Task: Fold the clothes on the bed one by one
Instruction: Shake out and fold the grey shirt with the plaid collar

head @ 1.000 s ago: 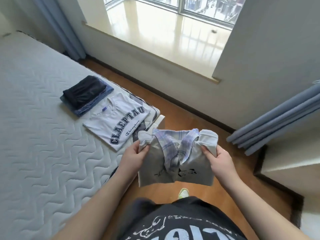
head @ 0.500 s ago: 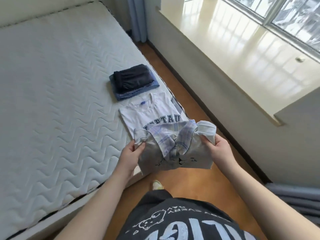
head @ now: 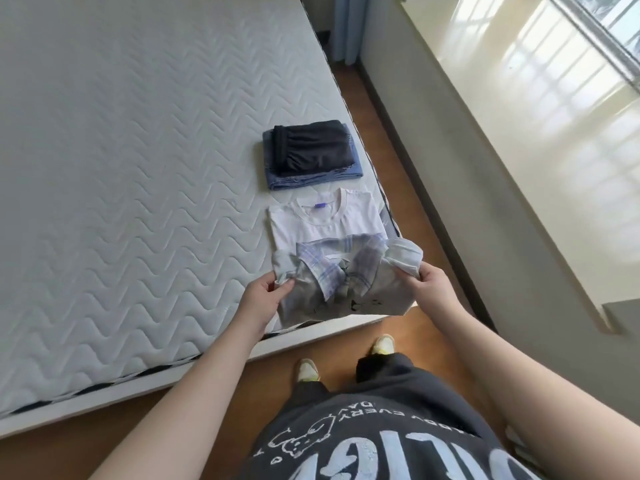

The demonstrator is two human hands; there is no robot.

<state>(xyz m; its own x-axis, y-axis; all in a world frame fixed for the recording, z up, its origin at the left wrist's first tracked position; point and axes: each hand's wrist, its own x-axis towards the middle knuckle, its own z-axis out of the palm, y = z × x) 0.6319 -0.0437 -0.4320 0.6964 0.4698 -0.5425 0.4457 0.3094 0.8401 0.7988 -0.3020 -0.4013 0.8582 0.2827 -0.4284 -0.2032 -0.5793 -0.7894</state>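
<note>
Over the bed (head: 138,168) corner, left hand (head: 265,297) and right hand (head: 429,289) pinching folded shirt (head: 346,282)

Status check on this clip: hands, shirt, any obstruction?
Left hand and right hand both gripping folded plaid-collar shirt. Shirt over white tee at mattress corner. Nothing in the way.

Folded collared shirt (head: 346,282) covers the lower half of the white T-shirt (head: 325,220); any chest print is hidden. Dark folded garment (head: 311,150) hides most of the blue one (head: 277,174) beneath it; neither type can be told. Fingers of left hand (head: 263,299) and right hand (head: 433,289) tucked behind the shirt's edges; bed (head: 121,168) cut off left and top.
</note>
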